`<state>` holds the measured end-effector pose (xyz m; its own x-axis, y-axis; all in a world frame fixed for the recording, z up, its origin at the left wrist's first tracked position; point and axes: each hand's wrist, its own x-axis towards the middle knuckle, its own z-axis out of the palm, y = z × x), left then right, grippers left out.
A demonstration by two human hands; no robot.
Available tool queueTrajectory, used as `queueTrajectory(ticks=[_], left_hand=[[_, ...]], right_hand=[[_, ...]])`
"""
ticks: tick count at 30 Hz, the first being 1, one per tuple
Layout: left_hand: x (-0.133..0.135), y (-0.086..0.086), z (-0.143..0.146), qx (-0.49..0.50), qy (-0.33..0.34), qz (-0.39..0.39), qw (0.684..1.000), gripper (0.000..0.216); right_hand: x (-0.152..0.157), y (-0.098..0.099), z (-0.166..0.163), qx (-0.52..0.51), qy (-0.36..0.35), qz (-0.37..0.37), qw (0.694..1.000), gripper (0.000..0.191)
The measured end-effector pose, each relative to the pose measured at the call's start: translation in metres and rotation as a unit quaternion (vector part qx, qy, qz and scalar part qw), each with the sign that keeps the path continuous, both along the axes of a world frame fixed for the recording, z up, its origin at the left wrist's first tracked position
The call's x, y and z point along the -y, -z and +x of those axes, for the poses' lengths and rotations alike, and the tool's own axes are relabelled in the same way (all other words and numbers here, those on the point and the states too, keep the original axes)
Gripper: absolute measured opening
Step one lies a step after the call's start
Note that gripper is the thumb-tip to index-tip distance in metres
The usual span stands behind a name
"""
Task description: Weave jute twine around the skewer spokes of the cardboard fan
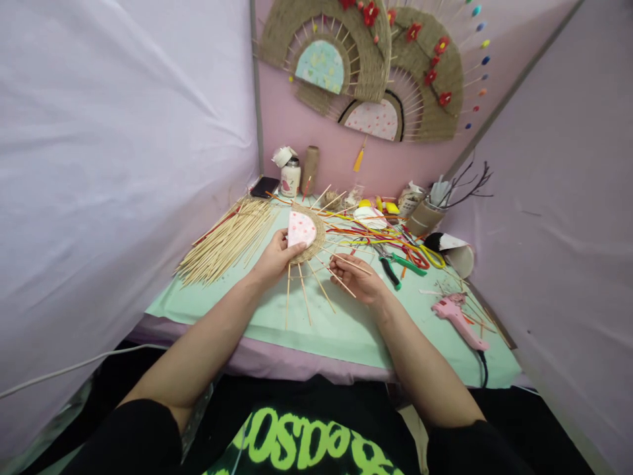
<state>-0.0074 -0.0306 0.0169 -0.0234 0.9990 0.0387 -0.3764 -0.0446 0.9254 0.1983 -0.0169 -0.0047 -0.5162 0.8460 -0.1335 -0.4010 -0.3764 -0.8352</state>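
The half-round fan piece (307, 231) is in my left hand (275, 260), its lower left part pinched, with my thumb across the bottom of the spotted panel (300, 226) and the other fingers mostly hidden. My right hand (358, 278) is just beside it at the lower right, fingers curled together among the thin sticks (321, 286); I cannot tell whether they pinch one or merely touch it. I judge the fan light and fairly stiff in the middle (the twine rim (321, 232) ought to give good grip), but its sticks look easy to snap or twist, so the panel and rim are the place to hold. Left of the fan lies a loose heap of bamboo sticks (225, 244). To its right, coloured cords (395, 239) run close by its sticks and could snag them; green-handled pliers (405, 262) lie that way too, and beyond them a pink glue gun (459, 321).
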Motion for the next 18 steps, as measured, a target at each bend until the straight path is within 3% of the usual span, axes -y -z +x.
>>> queueTrajectory(ticks=[12,18], left_hand=[[-0.002,0.000,-0.004,-0.009,0.005,0.017,1.000,0.057],[-0.001,-0.001,-0.004,-0.006,0.008,0.019,1.000,0.057]], right_hand=[[-0.007,0.002,0.008,-0.013,-0.044,-0.040,0.998,0.021],[-0.004,-0.006,0.011,-0.016,-0.074,-0.077,0.994,0.026]])
